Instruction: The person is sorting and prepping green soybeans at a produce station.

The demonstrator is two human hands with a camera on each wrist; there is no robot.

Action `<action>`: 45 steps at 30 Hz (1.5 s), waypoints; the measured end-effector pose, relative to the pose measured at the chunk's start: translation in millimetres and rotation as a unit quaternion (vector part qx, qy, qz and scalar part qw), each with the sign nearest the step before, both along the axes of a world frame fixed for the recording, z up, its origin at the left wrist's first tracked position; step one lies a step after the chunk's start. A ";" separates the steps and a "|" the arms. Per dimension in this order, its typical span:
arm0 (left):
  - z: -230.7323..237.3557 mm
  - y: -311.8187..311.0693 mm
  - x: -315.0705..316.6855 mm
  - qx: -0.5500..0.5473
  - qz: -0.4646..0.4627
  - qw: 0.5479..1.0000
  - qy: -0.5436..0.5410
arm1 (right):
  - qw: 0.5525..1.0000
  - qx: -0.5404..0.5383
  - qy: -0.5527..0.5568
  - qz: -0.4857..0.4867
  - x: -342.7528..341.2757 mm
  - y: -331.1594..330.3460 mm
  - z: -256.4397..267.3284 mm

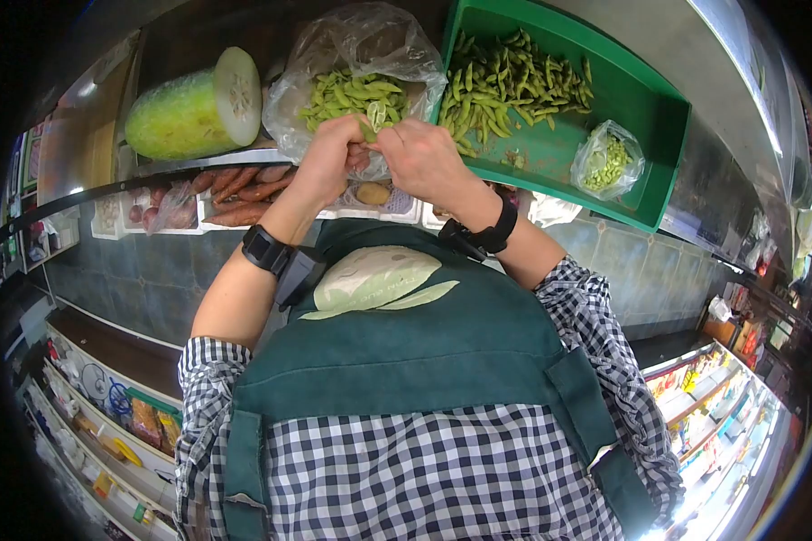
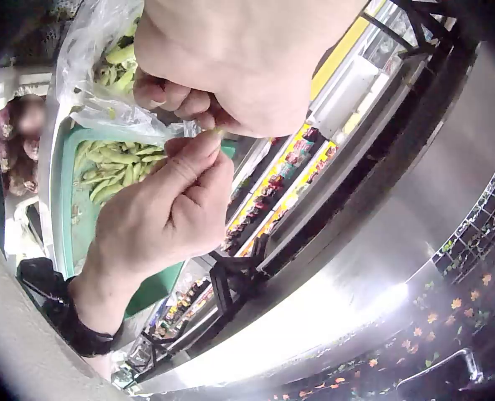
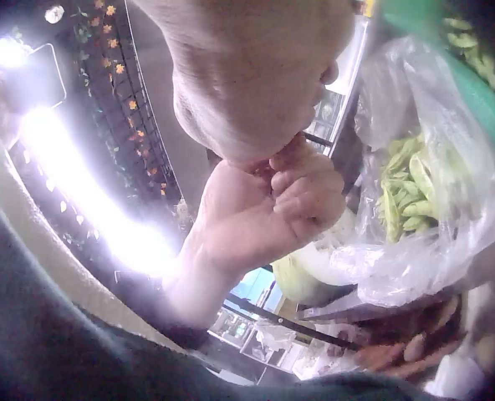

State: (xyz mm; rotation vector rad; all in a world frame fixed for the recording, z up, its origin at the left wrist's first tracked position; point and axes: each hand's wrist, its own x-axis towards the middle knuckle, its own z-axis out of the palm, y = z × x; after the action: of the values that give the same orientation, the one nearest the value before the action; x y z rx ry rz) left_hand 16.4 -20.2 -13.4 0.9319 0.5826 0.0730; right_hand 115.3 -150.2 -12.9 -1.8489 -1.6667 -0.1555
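Note:
Both hands meet over the near side of a clear plastic bag [image 1: 289, 99] that holds green soybean pods [image 1: 352, 95]. My left hand [image 1: 336, 149] has its fingers curled in and pinches a green soybean pod [image 1: 371, 129], mostly covered by the fingers. From the other side my right hand [image 1: 424, 160] pinches the same pod, its thumb and fingertips against the left ones. Only a speck of green shows between the fingertips in the left wrist view. In the right wrist view the left hand [image 3: 264, 217] shows curled fingers, and the pod is hidden.
A green tray [image 1: 622, 99] on the right holds a heap of pods [image 1: 505, 86] and a small bag of shelled beans [image 1: 612, 162]. Left of the plastic bag lies a cut winter melon [image 1: 176, 113]. Below the counter edge are sweet potatoes [image 1: 239, 194] and a potato [image 1: 373, 193].

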 end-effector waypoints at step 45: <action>-17.1 -9.7 14.8 -0.023 0.027 0.999 0.012 | 0.555 -0.021 0.832 0.007 7.1 -14.0 -34.4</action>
State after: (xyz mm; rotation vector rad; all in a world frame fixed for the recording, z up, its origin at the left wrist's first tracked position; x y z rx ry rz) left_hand 31.2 -29.9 -30.5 0.8724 0.6298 0.0967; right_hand 122.4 -164.3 -47.4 -0.9871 -0.2090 1.2695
